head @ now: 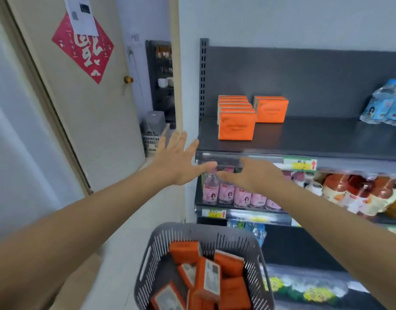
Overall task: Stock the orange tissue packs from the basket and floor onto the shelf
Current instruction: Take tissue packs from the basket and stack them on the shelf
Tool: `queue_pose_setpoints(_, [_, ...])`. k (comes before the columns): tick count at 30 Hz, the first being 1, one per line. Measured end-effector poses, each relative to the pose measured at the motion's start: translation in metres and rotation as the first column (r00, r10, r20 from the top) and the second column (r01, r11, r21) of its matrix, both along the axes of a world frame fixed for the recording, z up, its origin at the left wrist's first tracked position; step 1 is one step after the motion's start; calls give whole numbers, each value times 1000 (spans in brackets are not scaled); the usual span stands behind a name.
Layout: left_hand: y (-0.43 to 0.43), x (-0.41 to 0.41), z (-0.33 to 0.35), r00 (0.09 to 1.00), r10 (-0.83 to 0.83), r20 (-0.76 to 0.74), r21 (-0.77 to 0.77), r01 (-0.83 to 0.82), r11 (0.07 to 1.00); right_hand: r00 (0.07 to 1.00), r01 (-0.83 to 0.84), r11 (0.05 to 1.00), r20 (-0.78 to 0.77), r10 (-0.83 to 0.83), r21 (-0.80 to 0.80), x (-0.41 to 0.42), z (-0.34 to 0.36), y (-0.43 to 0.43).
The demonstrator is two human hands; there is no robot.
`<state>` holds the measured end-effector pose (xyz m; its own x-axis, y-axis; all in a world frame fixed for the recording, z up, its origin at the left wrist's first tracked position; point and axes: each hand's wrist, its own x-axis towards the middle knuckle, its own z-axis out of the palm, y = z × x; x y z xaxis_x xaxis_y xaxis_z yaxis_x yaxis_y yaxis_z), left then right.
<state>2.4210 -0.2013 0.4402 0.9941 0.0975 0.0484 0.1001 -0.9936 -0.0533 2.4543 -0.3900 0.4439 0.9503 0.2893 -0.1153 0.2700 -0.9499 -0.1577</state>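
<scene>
A beige door (85,121) fills the left side. It carries a red diamond-shaped paper (83,50), a white printed sheet (80,14) overlapping that paper's top corner, and a brass-coloured knob (128,79) near its edge. Past that edge, a narrow opening shows a dark rack (159,70) holding small items too blurred to name, and below it a grey box (154,124) sits on a white slotted crate (151,142). A plain pale wall (282,19) rises behind the dark grey shelving unit (304,81), whose perforated upright (203,74) stands at its left end. The floor (125,238) is pale and the light is soft and even.
</scene>
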Motion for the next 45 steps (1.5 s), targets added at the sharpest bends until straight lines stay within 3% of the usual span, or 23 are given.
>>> queue_pose_setpoints(5, [21, -45, -52, 966, 85, -244, -42, -98, 994, 971, -48, 985, -239, 8, -163, -35, -57, 29])
queue_pose_setpoints(11, [25, -51, -119, 846, 82, -527, -25, -112, 993, 892, -56, 965, -447, -67, -256, -40, -130, 34])
queue_pose_setpoints(18, [4, -34, -205, 695, -25, -719, -31, 5, 1000, 789, -38, 934, -585, -190, -355, -31, -204, 26])
queue_pose_setpoints(23, [-8, -27, -275, 623, -113, -774, -23, 151, 988, 662, -249, 899, -741, -114, -361, -38, -242, 21])
queue_pose_setpoints(28, [-18, -21, -325, 681, -221, -698, -11, 298, 954, 508, -379, 889, -861, -33, -258, -53, -294, 16])
queue_pose_setpoints(32, [-25, -7, -348, 633, -372, -679, 36, 534, 845, 571, -316, 918, -821, -19, -241, -62, -322, 5])
queue_pose_setpoints(38, [-31, 4, -364, 677, -489, -549, 96, 633, 768, 624, -272, 960, -773, 117, -74, -52, -338, -8])
queue_pose_setpoints(42, [-29, 5, -369, 684, -532, -500, -55, 588, 807, 705, -216, 976, -692, 155, 0, -34, -334, -29])
queue_pose_setpoints(45, [-23, 4, -362, 740, -494, -457, -286, 403, 869, 678, -202, 979, -717, 163, 32, -35, -335, -40])
